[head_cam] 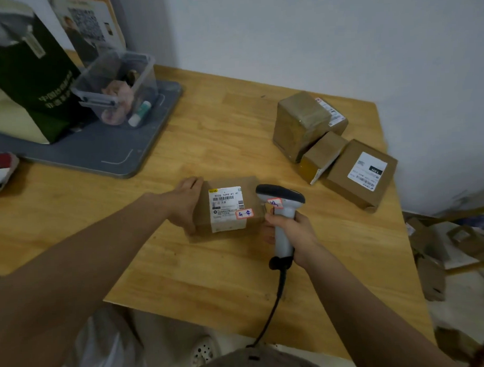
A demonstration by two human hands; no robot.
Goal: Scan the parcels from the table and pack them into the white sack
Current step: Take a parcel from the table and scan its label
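while the parcel (230,208) lies label-up on the table (183,267), the left hand (185,204) clasps its left side and the right hand (294,233) grips a scanner (281,209) just beside it, other parcels (361,173) clustered well apart at far right.

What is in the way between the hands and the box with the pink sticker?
Nothing visible. The left hand grips the box by its left side. The right hand holds the scanner, whose head sits just right of the label with nothing between them. The other three parcels lie far off to the right.
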